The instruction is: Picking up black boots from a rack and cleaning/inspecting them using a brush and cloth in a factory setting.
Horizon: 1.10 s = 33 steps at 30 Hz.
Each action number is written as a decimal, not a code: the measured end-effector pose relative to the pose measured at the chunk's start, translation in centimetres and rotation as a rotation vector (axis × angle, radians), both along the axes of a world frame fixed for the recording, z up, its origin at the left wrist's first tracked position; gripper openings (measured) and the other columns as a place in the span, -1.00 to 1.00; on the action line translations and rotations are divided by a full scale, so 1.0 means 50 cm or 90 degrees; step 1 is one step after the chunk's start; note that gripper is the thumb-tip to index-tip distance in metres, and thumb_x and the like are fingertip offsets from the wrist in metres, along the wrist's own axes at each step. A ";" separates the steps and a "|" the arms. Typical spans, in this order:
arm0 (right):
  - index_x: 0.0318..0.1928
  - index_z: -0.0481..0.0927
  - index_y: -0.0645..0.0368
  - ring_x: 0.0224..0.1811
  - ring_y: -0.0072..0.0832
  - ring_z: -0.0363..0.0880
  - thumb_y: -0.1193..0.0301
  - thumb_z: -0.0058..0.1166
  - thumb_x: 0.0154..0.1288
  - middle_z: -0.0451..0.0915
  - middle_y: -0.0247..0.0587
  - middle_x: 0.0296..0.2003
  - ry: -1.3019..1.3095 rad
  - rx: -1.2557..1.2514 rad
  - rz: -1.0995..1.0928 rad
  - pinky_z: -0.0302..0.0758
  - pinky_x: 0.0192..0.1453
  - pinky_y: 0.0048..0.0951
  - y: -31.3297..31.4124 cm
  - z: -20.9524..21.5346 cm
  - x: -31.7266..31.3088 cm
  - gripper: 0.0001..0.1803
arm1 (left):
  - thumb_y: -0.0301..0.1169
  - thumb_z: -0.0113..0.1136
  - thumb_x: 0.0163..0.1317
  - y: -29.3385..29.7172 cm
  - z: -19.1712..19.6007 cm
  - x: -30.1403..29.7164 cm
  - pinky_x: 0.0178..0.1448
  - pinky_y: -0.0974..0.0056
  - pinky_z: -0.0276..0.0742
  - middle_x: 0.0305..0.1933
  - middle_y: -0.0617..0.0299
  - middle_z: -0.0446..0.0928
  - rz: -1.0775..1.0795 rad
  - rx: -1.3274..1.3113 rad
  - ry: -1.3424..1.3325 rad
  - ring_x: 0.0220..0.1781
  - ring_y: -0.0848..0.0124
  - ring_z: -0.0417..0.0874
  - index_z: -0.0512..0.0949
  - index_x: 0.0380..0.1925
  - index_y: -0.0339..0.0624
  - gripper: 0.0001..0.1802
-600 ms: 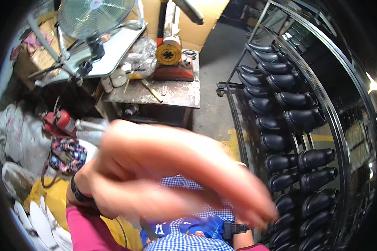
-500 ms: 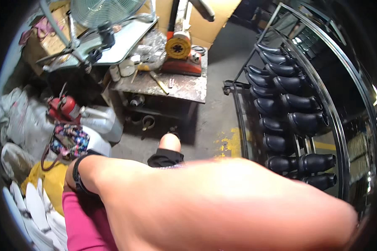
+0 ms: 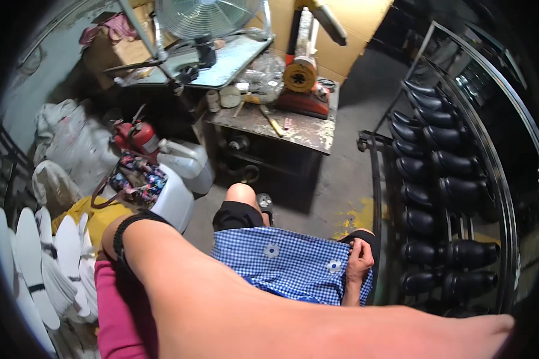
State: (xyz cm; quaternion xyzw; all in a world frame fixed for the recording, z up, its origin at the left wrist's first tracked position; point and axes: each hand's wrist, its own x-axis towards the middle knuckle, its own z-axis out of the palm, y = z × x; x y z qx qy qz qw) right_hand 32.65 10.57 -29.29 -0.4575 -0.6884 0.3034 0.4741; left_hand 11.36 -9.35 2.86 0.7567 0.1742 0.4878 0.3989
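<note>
My right hand [image 3: 359,263] rests by my right knee, its fingers curled and pinched at the edge of a blue checked apron [image 3: 296,257] with white flower patches. The apron lies across my lap, over black shorts [image 3: 236,216]. Another person's bare hand and wrist [image 3: 233,287], with a black braided band [image 3: 121,239], reach across the foreground very close to the camera. They cover much of the lower picture. That person's pink garment [image 3: 121,317] shows at the lower left. I cannot see my left hand.
A worn workbench [image 3: 317,128] ahead carries a red machine [image 3: 305,105] and a brush-like tool [image 3: 272,121]. Black boots [image 3: 461,161] fill a metal rack [image 3: 377,179] on the right. At left are white jugs [image 3: 188,164], a fire extinguisher [image 3: 141,140] and bundled white insoles [image 3: 36,263].
The view has shifted, so the bench and rack appear farther right and lower. The other person's hand sits lower in the picture, which uncovers the apron and my right hand.
</note>
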 end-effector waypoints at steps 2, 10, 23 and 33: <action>-0.29 0.57 0.30 -0.52 -0.55 0.55 0.44 -0.03 0.28 0.60 -0.18 -0.50 -0.016 -0.005 -0.022 0.48 -0.41 -0.55 -0.002 -0.002 0.010 -0.83 | -0.29 0.07 0.08 0.020 0.003 0.018 -0.30 0.00 0.40 -0.50 0.04 0.48 0.006 0.014 0.018 -0.46 0.05 0.49 0.42 -0.45 -0.22 -0.79; -0.27 0.56 0.30 -0.48 -0.59 0.54 0.43 -0.04 0.29 0.61 -0.23 -0.46 -0.096 -0.072 -0.084 0.47 -0.39 -0.58 -0.044 0.021 -0.006 -0.81 | -0.33 0.05 0.03 0.108 0.004 0.089 -0.45 0.06 0.39 -0.66 0.02 0.44 0.042 0.043 0.035 -0.61 0.09 0.46 0.45 -0.66 -0.28 -0.76; -0.25 0.57 0.23 -0.54 -0.72 0.44 0.39 -0.02 0.31 0.59 -0.32 -0.45 0.063 -0.102 -0.010 0.38 -0.47 -0.71 -0.034 0.005 0.016 -0.82 | -0.46 0.17 -0.08 -0.022 0.013 0.127 -0.72 0.30 0.21 -0.80 0.23 0.32 0.335 -0.112 0.096 -0.78 0.36 0.32 0.48 -0.76 -0.29 -0.82; -0.22 0.56 0.27 -0.46 -0.68 0.51 0.39 -0.04 0.32 0.60 -0.31 -0.42 0.160 -0.018 -0.095 0.47 -0.35 -0.65 -0.022 0.115 0.082 -0.80 | -0.49 -0.02 0.21 0.030 -0.096 -0.071 -0.75 0.45 0.12 -0.86 0.28 0.32 0.255 0.072 0.100 -0.89 0.49 0.27 0.38 -0.85 -0.17 -0.60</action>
